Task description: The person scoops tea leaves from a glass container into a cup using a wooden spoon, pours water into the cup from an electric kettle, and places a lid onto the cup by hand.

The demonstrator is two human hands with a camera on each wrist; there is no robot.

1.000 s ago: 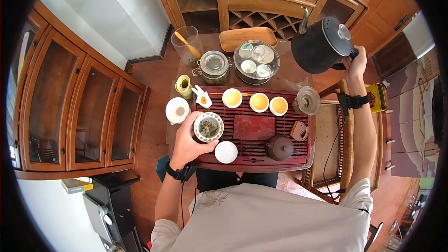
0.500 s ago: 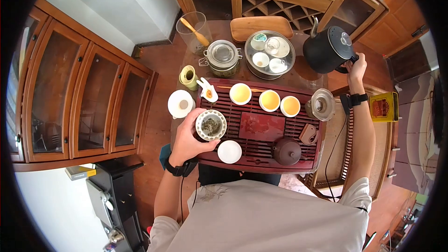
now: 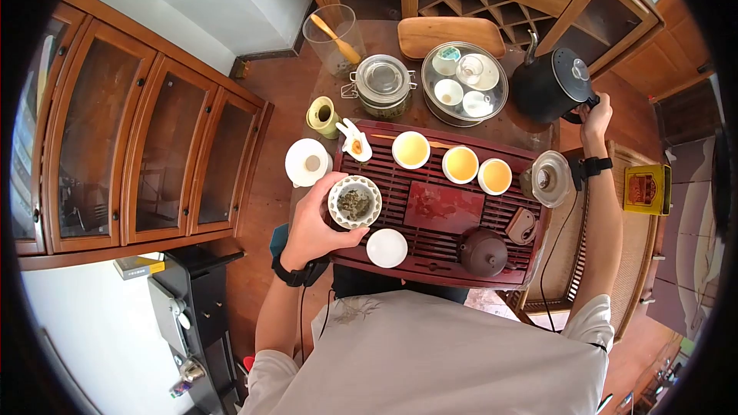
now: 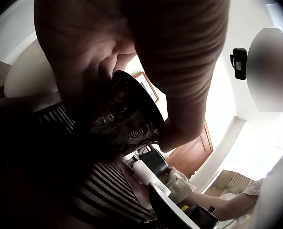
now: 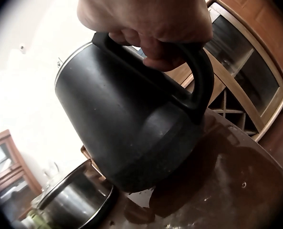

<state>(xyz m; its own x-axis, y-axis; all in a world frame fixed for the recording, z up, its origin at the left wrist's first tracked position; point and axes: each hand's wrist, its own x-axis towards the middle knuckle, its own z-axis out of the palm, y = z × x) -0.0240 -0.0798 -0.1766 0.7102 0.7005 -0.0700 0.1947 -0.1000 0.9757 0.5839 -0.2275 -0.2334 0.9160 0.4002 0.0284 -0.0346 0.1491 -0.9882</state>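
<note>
My left hand (image 3: 317, 223) holds a gaiwan bowl (image 3: 354, 202) at the tea tray's left end, thumb and fingers round its sides. Wet tea leaves lie in the bowl, and its rim is patterned; in the left wrist view its dark outer wall (image 4: 134, 121) shows a spiral design. Beside it is a white saucer (image 3: 387, 248). At the table's back right, my right hand (image 3: 596, 119) grips the handle of a black kettle (image 3: 550, 86), spout pointing away. In the right wrist view the kettle's base (image 5: 146, 176) is close over the tabletop, next to a steel pot (image 5: 77, 198).
The slatted tea tray (image 3: 369, 261) carries white cups of yellow tea (image 3: 460, 164), a brown teapot (image 3: 483, 252) and a glass pitcher (image 3: 547, 178). Behind stand a clip-top jar (image 3: 383, 84), a lidded pot with cups (image 3: 464, 83) and a wooden tray (image 3: 450, 36). A white lid (image 3: 308, 162) lies left.
My right hand has lowered the kettle towards the tabletop at the back right. The left hand keeps its hold on the bowl. The head view has shifted.
</note>
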